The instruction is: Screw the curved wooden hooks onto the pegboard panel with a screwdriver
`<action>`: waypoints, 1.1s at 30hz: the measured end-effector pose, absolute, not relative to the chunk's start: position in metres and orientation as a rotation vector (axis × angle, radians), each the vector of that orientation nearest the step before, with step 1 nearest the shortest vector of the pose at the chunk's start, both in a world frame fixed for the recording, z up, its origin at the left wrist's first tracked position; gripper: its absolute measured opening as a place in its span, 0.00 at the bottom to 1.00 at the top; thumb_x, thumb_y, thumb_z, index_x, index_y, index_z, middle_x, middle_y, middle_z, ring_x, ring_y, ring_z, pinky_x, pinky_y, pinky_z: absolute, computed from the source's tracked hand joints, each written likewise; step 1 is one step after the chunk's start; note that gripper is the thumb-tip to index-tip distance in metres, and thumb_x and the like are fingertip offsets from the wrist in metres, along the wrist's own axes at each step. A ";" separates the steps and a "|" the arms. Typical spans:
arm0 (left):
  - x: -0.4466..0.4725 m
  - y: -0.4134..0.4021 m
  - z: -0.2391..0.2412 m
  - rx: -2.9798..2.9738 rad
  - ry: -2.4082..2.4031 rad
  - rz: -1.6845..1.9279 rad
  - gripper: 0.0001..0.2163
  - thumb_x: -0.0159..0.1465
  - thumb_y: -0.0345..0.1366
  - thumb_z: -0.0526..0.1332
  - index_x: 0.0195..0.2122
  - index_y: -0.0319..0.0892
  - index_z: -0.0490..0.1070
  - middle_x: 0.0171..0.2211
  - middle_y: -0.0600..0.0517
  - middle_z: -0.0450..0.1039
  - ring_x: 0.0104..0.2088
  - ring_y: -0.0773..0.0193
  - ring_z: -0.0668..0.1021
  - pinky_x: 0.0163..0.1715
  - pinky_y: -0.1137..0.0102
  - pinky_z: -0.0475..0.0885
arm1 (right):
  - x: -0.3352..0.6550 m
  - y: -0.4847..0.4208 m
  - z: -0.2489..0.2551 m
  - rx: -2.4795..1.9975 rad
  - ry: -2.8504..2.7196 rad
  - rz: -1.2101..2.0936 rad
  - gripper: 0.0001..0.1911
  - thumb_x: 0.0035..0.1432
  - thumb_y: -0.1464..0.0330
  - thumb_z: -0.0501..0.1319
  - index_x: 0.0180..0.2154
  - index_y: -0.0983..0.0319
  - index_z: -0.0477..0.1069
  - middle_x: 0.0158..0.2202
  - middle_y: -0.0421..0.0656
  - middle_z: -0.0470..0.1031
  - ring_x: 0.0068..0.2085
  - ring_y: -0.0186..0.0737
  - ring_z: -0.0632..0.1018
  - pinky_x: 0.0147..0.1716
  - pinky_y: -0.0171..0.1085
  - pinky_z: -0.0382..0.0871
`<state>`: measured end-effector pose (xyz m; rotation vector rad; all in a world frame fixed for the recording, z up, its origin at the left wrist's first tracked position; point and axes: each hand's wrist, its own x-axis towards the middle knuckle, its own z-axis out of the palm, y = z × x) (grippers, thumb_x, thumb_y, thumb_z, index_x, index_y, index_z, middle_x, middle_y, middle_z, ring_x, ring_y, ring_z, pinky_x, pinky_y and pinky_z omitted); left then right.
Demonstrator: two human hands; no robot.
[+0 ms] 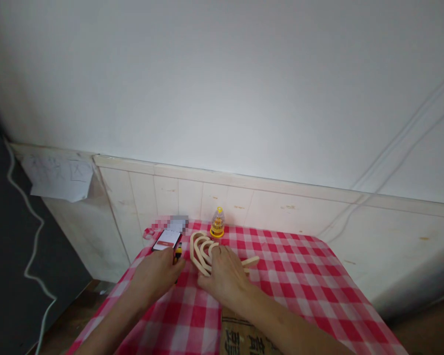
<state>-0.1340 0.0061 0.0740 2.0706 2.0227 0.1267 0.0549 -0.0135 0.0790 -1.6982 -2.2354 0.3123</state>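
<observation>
My left hand (157,273) is closed around a yellow-and-black tool (178,251), whose upper end shows above my fingers; its exact kind is unclear. Just to the right, my right hand (225,273) grips a pale wooden piece (195,254) of nested curved strips lying on the checked cloth. The fingers hide much of its middle, and a straight wooden end (250,261) sticks out on the right. Beyond my left hand lies a phone (167,240) with a lit screen. A small clear-domed container with a yellow base (217,229) stands behind the wooden piece.
A red-and-white checked cloth (292,286) covers the table, which stands against a white wall (222,98). A brown cardboard piece (240,337) lies under my right forearm. Paper (61,177) hangs at left, near a white cable (33,246).
</observation>
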 end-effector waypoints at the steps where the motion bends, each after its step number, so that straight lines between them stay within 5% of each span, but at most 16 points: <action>1: -0.129 0.004 0.070 2.081 1.994 0.115 0.16 0.66 0.44 0.51 0.33 0.41 0.75 0.36 0.39 0.83 0.38 0.48 0.83 0.30 0.65 0.65 | 0.059 -0.014 0.081 -1.733 -2.211 0.314 0.15 0.48 0.71 0.65 0.41 0.65 0.73 0.38 0.50 0.80 0.39 0.49 0.80 0.35 0.40 0.70; 9: -0.096 0.006 0.060 2.129 1.832 0.087 0.22 0.68 0.47 0.49 0.37 0.38 0.79 0.40 0.36 0.83 0.42 0.46 0.84 0.34 0.64 0.71 | 0.079 -0.013 0.086 -1.725 -2.233 0.359 0.15 0.47 0.74 0.65 0.40 0.61 0.74 0.38 0.45 0.81 0.38 0.44 0.80 0.33 0.36 0.67; 20: -0.105 0.010 0.057 2.164 1.790 0.034 0.19 0.67 0.45 0.52 0.36 0.39 0.78 0.38 0.36 0.83 0.42 0.43 0.84 0.34 0.62 0.72 | 0.137 -0.026 0.076 -1.854 -1.980 0.234 0.16 0.49 0.71 0.67 0.42 0.64 0.73 0.42 0.51 0.79 0.43 0.50 0.79 0.42 0.41 0.69; 25: -0.082 0.048 0.059 2.117 1.805 0.511 0.17 0.64 0.45 0.60 0.42 0.35 0.76 0.42 0.35 0.81 0.46 0.44 0.82 0.42 0.62 0.71 | 0.168 -0.030 0.085 -1.896 -1.856 0.286 0.10 0.50 0.71 0.65 0.38 0.62 0.74 0.39 0.48 0.81 0.37 0.45 0.80 0.35 0.38 0.67; 29: -0.047 0.090 0.056 2.046 1.792 0.701 0.25 0.62 0.45 0.65 0.56 0.34 0.69 0.53 0.36 0.77 0.55 0.50 0.78 0.48 0.67 0.69 | 0.177 -0.038 0.084 -1.878 -1.791 0.266 0.11 0.48 0.70 0.65 0.38 0.62 0.75 0.38 0.48 0.81 0.37 0.46 0.80 0.36 0.38 0.68; 33: -0.022 0.110 0.049 1.940 1.759 0.786 0.20 0.62 0.45 0.65 0.49 0.36 0.72 0.44 0.39 0.80 0.46 0.51 0.82 0.39 0.68 0.70 | 0.193 -0.047 0.083 -1.896 -1.735 0.195 0.14 0.48 0.68 0.65 0.40 0.63 0.75 0.38 0.48 0.81 0.39 0.49 0.81 0.38 0.41 0.71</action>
